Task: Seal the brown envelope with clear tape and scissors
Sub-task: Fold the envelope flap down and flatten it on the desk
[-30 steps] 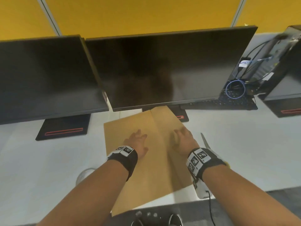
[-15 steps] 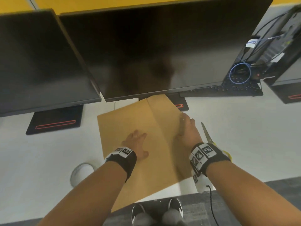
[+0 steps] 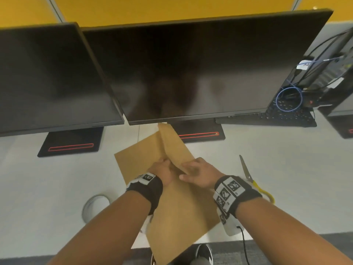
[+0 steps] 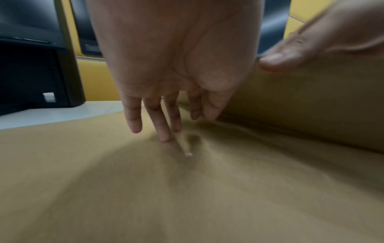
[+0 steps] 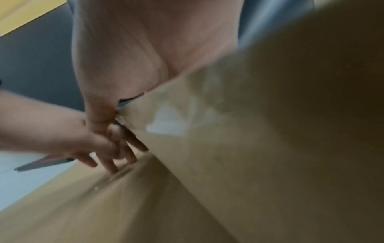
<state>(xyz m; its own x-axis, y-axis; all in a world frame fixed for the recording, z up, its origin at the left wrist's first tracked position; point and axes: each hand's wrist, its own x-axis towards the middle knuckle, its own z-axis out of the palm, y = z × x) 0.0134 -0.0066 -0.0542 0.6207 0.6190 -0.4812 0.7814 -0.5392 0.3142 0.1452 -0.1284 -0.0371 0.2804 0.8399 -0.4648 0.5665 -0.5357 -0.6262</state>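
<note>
The brown envelope (image 3: 181,207) lies slanted on the white desk, and its near end hangs over the desk edge. Its long flap (image 3: 172,144) stands raised along the fold line. My left hand (image 3: 162,169) presses straight fingers on the envelope body (image 4: 187,189) right at the fold. My right hand (image 3: 198,171) lies against the outer side of the flap (image 5: 249,164), with its thumb stretched towards my left hand (image 5: 93,148); the flap hides its fingers. Scissors (image 3: 248,175) with yellow handles lie just right of my right wrist. A clear tape roll (image 3: 95,206) sits left of my left forearm.
Two dark monitors (image 3: 191,69) on black stands (image 3: 198,133) close off the back, and the flap's far tip reaches under the middle one. A black keyboard (image 3: 277,117) and cabled computer (image 3: 324,73) stand at the far right. My shoes (image 3: 204,253) show below the desk edge.
My right hand has lifted the flap from the envelope's right edge and swung it leftward. My left hand slid to the fold line, bringing both hands close together.
</note>
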